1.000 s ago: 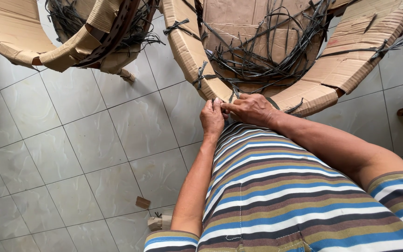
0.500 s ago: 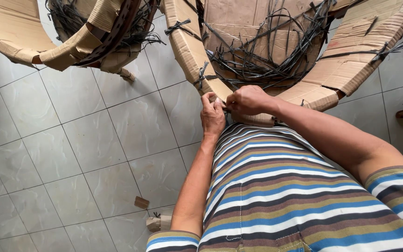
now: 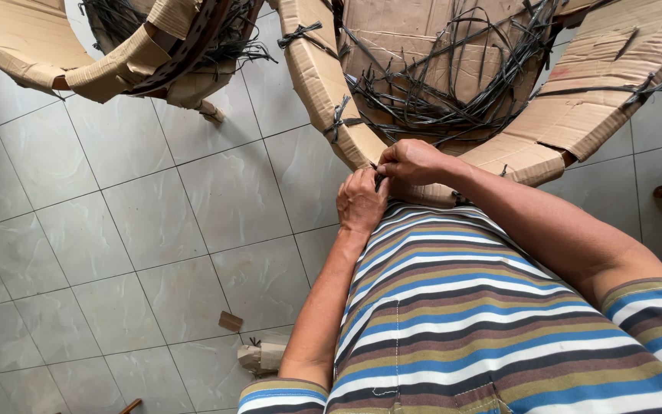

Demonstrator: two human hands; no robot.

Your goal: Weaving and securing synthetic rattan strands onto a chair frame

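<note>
You're pinching a dark strap (image 3: 378,182) in both hands: left hand (image 3: 361,202) below, right hand (image 3: 410,162) above, each grip closed, bracing it against the cardboard rim (image 3: 329,92).

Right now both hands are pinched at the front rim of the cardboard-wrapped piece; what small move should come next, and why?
Probably pull the dark strap snug. The left hand and right hand meet at the near edge of the cardboard-wrapped frame, pinching that strap between them, and other ties along the rim already sit knotted tight. Whether this knot is finished is hidden by the fingers.
</note>
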